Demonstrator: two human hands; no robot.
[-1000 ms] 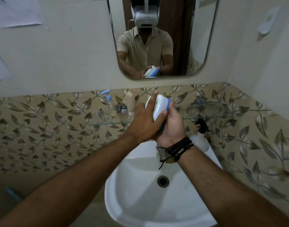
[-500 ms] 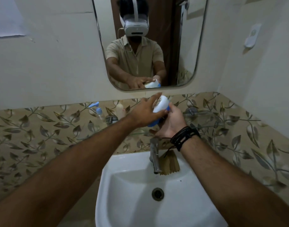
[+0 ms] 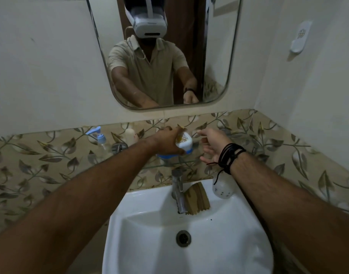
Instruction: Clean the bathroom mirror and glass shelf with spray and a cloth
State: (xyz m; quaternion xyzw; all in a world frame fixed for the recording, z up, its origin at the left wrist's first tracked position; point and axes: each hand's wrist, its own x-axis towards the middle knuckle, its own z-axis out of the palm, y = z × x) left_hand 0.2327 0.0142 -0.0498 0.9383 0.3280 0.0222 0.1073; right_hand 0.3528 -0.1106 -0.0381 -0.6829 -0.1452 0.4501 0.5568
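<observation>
Only one view here, the head cam looking down over the sink (image 3: pixel 189 244); the left hand (image 3: pixel 167 142) has its fingers clamped over the top of a white container with a blue base (image 3: pixel 184 144) and holds it right at the glass shelf (image 3: pixel 142 167), low enough that I'd guess it's being set down there, though I can't tell if the base actually touches the glass; the right hand (image 3: pixel 213 145) is just right of it with fingers spread apart and nothing in them, probably hovering to steady the thing if it wobbles.

Further left on the shelf there's a blue pump bottle (image 3: pixel 99 138) and a pale bottle (image 3: pixel 131 135) against the tiled wall; a spray bottle (image 3: pixel 223 186) sits on the far right rim of the sink, partly hidden by the right wrist, and a brown folded cloth (image 3: pixel 196 198) lies just right of the tap (image 3: pixel 178 191), both parked near enough to grab; the mirror (image 3: pixel 219 56) hangs above the shelf.
</observation>
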